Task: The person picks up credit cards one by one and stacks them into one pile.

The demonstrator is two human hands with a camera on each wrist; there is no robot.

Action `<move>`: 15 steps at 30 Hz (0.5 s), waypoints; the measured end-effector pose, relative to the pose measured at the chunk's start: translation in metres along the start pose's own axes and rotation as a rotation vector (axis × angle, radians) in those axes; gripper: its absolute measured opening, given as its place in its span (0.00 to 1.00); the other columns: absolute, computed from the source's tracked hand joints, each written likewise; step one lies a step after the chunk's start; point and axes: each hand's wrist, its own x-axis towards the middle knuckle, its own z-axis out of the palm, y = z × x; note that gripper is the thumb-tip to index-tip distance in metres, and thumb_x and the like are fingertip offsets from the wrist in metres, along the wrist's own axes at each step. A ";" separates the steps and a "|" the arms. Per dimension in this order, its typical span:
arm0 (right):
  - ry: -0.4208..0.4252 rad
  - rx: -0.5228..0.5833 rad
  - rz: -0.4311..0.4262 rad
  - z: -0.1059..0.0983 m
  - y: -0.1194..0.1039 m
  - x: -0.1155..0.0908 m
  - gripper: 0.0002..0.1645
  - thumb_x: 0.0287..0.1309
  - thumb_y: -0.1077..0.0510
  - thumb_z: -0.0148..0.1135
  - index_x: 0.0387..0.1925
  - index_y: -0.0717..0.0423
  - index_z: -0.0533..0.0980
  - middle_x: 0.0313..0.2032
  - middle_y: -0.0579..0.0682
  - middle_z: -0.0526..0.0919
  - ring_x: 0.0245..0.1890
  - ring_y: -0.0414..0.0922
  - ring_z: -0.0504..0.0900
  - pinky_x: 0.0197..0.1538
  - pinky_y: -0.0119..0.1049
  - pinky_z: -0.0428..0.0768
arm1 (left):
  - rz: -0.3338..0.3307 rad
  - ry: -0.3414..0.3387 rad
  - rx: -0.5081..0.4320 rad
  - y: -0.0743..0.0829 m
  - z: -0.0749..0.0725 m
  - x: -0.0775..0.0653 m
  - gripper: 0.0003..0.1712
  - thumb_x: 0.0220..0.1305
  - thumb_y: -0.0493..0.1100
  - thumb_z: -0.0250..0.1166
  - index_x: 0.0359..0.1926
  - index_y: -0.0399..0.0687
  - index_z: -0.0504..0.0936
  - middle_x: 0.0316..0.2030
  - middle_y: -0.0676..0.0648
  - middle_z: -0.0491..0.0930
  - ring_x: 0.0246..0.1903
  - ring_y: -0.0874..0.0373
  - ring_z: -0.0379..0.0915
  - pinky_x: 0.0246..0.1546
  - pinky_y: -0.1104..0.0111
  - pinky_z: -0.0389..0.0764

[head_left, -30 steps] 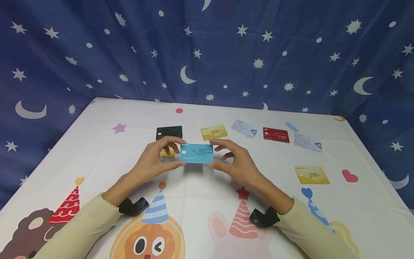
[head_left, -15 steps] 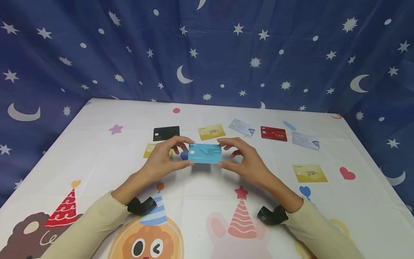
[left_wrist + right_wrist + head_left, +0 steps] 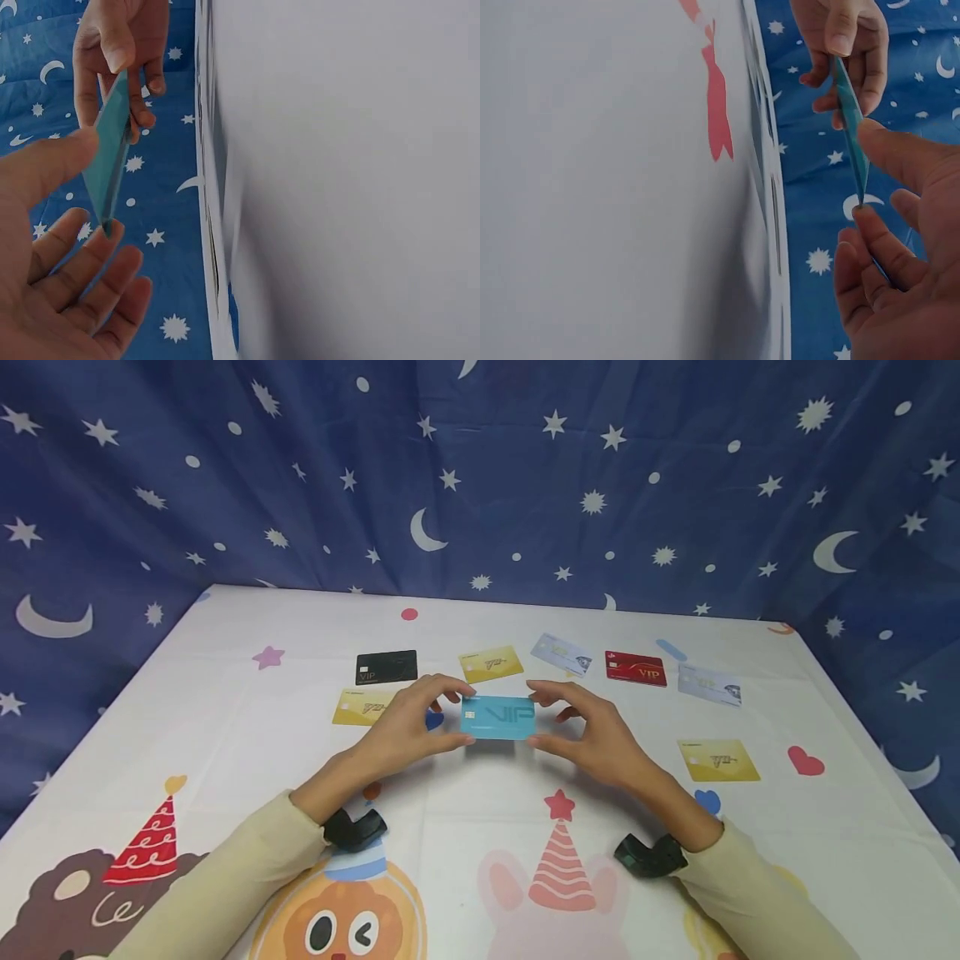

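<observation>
A light blue VIP card (image 3: 498, 718) is held up over the table between both hands, its printed side toward the head camera. My left hand (image 3: 412, 722) pinches its left corners between thumb and index finger. At the opposite end my right hand (image 3: 592, 731) pinches the right corners in the same way. Both wrist views show the card edge-on, the blue card (image 3: 109, 150) spanning the two hands. Behind the left hand lies a gold card (image 3: 360, 707), partly covered by the fingers.
Along the back of the table lie a black card (image 3: 386, 667), a gold card (image 3: 491, 663), a silver card (image 3: 561, 655), a red card (image 3: 636, 668) and a second silver card (image 3: 708, 685). Another gold card (image 3: 718, 761) lies at the right. A starry blue curtain (image 3: 517, 468) hangs behind.
Both hands have moved to the right with the light blue card between them. More of the gold card behind the left hand now shows. The grip looks the same.
</observation>
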 end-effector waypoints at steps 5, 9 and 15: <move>0.001 -0.018 0.004 -0.002 0.005 0.000 0.41 0.47 0.57 0.75 0.64 0.48 0.69 0.51 0.47 0.79 0.52 0.49 0.75 0.49 0.48 0.75 | -0.016 0.000 0.029 -0.001 0.006 0.004 0.31 0.48 0.38 0.76 0.55 0.45 0.75 0.45 0.45 0.75 0.44 0.47 0.71 0.43 0.57 0.75; -0.004 -0.021 0.017 -0.002 0.011 0.000 0.41 0.47 0.57 0.75 0.64 0.47 0.70 0.51 0.47 0.79 0.51 0.48 0.75 0.50 0.47 0.75 | -0.021 -0.009 0.037 -0.004 0.010 0.007 0.30 0.49 0.38 0.75 0.55 0.47 0.75 0.45 0.46 0.75 0.44 0.49 0.70 0.43 0.57 0.74; -0.026 -0.026 0.037 -0.003 0.018 -0.001 0.40 0.47 0.56 0.75 0.64 0.47 0.70 0.52 0.45 0.78 0.48 0.45 0.76 0.51 0.45 0.75 | 0.001 -0.042 0.038 -0.009 0.015 0.009 0.29 0.50 0.38 0.74 0.55 0.49 0.75 0.47 0.48 0.74 0.47 0.51 0.70 0.45 0.58 0.73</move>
